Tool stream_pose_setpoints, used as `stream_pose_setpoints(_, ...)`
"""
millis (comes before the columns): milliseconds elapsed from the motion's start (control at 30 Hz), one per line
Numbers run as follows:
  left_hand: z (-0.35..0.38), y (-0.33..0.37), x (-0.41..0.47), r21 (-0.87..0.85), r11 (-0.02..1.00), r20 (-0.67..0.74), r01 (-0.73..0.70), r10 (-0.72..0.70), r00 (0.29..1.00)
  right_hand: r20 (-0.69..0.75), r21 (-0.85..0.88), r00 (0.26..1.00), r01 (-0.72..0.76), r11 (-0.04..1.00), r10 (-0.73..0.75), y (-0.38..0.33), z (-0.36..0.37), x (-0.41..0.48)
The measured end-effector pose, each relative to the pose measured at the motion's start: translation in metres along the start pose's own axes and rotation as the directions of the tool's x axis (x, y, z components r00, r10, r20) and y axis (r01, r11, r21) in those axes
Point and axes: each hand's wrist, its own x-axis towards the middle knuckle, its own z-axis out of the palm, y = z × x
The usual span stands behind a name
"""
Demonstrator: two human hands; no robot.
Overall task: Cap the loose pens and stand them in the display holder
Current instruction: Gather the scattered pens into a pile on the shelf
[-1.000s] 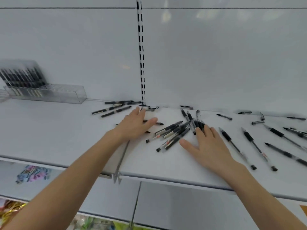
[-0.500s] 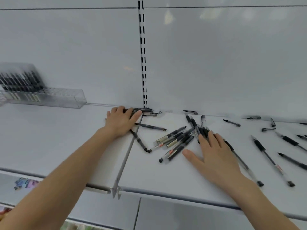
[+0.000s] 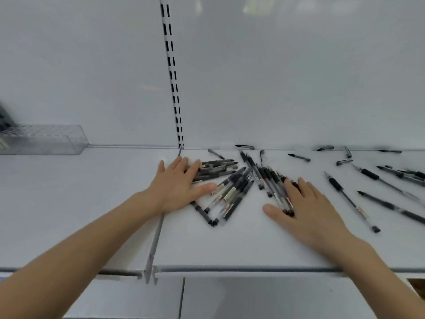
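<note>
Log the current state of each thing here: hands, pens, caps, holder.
left hand: open, flat on the pen pile.
right hand: open, flat on pens.
pen pile: loose, lying bunched between the hands.
pens on the right: uncapped, lying flat.
loose caps: off, lying apart from any pen.
display holder: standing far left, near end empty.

White shelf [image 3: 241,245], loose black pens [image 3: 232,192] scattered on it, clear display holder [image 3: 48,140] far left

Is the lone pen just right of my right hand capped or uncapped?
Uncapped: the pen shows a bare pointed tip at its far end, with no cap on it.
</note>
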Motion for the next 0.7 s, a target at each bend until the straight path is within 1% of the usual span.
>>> stream_pose_setpoints(33, 0.004, 0.017, 0.005, -0.007, 1.000, -0.028, 0.018, -0.018, 0.999, -0.007, 0.000, 1.000, 0.002, 1.000, -0.002, -0.002, 0.002, 0.002)
stream_pose_setpoints(133, 0.010, 0.063, 0.018, -0.053, 0.990, -0.072, 0.133, -0.137, 0.988, -0.056, 0.026, 0.998, 0.021, 0.999, -0.019, -0.010, 0.006, 0.013)
stream_pose_setpoints(200, 0.009, 0.081, 0.024, -0.133, 0.979, -0.084, 0.151, -0.163, 0.983, -0.085, 0.099, 0.996, 0.047, 0.994, -0.038, -0.009, 0.003, 0.018)
stream_pose_setpoints(233, 0.008, 0.083, 0.024, -0.199, 0.973, -0.104, 0.119, -0.142, 0.984, -0.097, 0.160, 0.994, 0.060, 0.985, -0.045, -0.005, 0.000, 0.017)
stream_pose_setpoints(267, 0.005, 0.078, 0.023, -0.278, 0.959, -0.122, 0.053, -0.090, 0.988, -0.107, 0.223, 0.993, 0.070, 0.972, -0.047, 0.000, -0.004, 0.013)
stream_pose_setpoints(300, 0.002, 0.069, 0.019, -0.337, 0.941, -0.129, -0.040, -0.004, 0.992, -0.115, 0.270, 0.992, 0.078, 0.960, -0.048, 0.007, -0.009, 0.007)
stream_pose_setpoints(333, -0.003, 0.056, 0.013, -0.336, 0.932, -0.107, -0.134, 0.103, 0.989, -0.117, 0.295, 0.992, 0.081, 0.952, -0.048, 0.015, -0.014, -0.002)
stream_pose_setpoints(367, -0.007, 0.042, 0.007, -0.272, 0.939, -0.053, -0.208, 0.201, 0.978, -0.114, 0.307, 0.992, 0.079, 0.949, -0.046, 0.022, -0.017, -0.010)
stream_pose_setpoints(400, -0.009, 0.029, 0.001, -0.175, 0.950, 0.021, -0.258, 0.266, 0.964, -0.104, 0.297, 0.994, 0.065, 0.953, -0.035, 0.029, -0.018, -0.018)
stream_pose_setpoints(433, -0.008, 0.019, -0.003, -0.093, 0.954, 0.092, -0.284, 0.292, 0.952, -0.083, 0.253, 0.996, 0.039, 0.967, -0.019, 0.033, -0.018, -0.024)
stream_pose_setpoints(467, -0.006, 0.014, -0.006, -0.050, 0.958, 0.139, -0.283, 0.287, 0.948, -0.055, 0.178, 0.998, 0.013, 0.984, -0.003, 0.035, -0.014, -0.026)
stream_pose_setpoints(500, -0.002, 0.014, -0.007, -0.036, 0.962, 0.156, -0.270, 0.273, 0.949, -0.033, 0.099, 0.999, -0.001, 0.995, 0.005, 0.035, -0.010, -0.026)
stream_pose_setpoints(567, 0.005, 0.027, -0.006, -0.048, 0.967, 0.121, -0.251, 0.255, 0.959, -0.025, 0.013, 1.000, 0.006, 1.000, -0.005, 0.029, 0.000, -0.019)
stream_pose_setpoints(633, 0.012, 0.050, -0.001, -0.068, 0.964, 0.072, -0.258, 0.262, 0.962, -0.059, -0.004, 0.997, 0.047, 0.999, -0.047, 0.021, 0.005, -0.010)
stream_pose_setpoints(700, 0.018, 0.075, 0.007, -0.090, 0.952, 0.043, -0.292, 0.297, 0.954, -0.084, 0.031, 0.993, 0.084, 0.996, -0.081, 0.017, 0.004, -0.003)
